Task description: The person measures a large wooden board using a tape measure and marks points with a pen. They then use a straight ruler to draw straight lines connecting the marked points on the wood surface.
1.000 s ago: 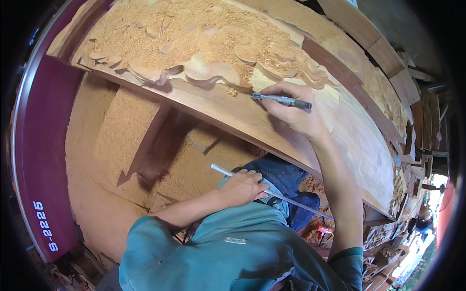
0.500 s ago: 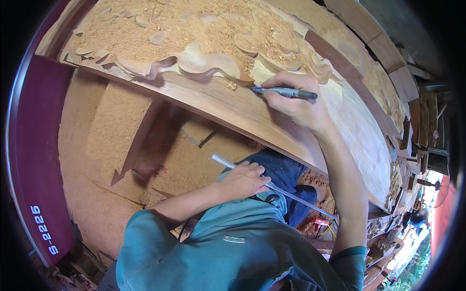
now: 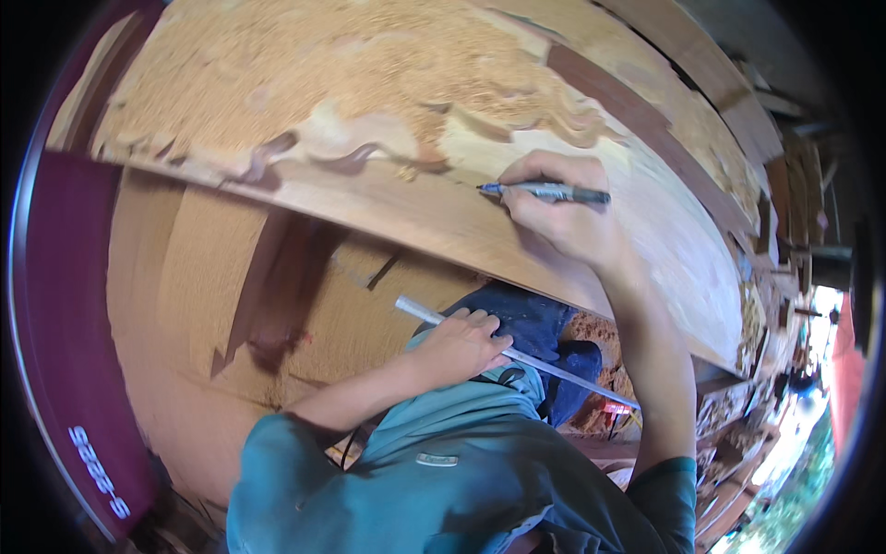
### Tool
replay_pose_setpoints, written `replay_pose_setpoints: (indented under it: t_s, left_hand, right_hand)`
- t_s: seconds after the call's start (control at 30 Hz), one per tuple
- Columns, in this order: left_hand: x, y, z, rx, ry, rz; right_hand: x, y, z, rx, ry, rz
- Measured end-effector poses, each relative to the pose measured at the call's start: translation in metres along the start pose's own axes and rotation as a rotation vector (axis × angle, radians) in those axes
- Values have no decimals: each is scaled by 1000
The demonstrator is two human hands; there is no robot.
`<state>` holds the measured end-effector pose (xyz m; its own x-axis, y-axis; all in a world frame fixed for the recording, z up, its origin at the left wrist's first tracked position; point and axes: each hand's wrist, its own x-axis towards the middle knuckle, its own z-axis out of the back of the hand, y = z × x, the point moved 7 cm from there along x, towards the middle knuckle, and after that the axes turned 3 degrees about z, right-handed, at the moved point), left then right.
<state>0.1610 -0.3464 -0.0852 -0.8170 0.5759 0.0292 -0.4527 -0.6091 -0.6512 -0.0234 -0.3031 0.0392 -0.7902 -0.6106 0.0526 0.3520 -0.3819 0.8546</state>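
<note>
My right hand [image 3: 561,203] grips a grey marker pen [image 3: 572,193] with a dark end. Its blue-looking tip points left, over the bare wooden board [image 3: 388,198]; whether it touches the wood I cannot tell. Just left of and beyond the tip, wavy carved wood [image 3: 332,138] rises along the board, partly under sawdust. My left hand [image 3: 461,342] rests low on my lap, closed around a long, thin silvery strip [image 3: 563,374] like a metal ruler. One end of the strip sticks out toward the upper left, the other reaches near my right forearm.
Sawdust [image 3: 277,55] covers the far part of the workpiece. At the left stands a maroon machine panel [image 3: 69,323]. A dark wooden ridge [image 3: 604,83] runs along the far right. Below the board's near edge are sawdust-covered surfaces [image 3: 198,277] and my knees in dark blue cloth.
My head view has shifted and tilted, with some blur. The marker has come slightly nearer, away from the carved edge. My left hand stays on the strip.
</note>
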Motion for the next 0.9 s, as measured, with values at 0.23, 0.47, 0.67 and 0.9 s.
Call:
replay_pose_setpoints:
  t_s: [0.23,0.47,0.67,0.9]
  left_hand:
    - [39,-43,57,22,52,-28]
    - [86,-66,109,275,16,-249]
    - [134,-84,108,278,160,-457]
    - [202,-113,133,276,-181,-566]
  right_hand:
    - [-129,14,87,-86,-424,279]
    - [-256,50,130,-776,-668,68]
    - [-295,12,87,-766,-419,-314]
    - [-390,-14,93,-664,-814,-726]
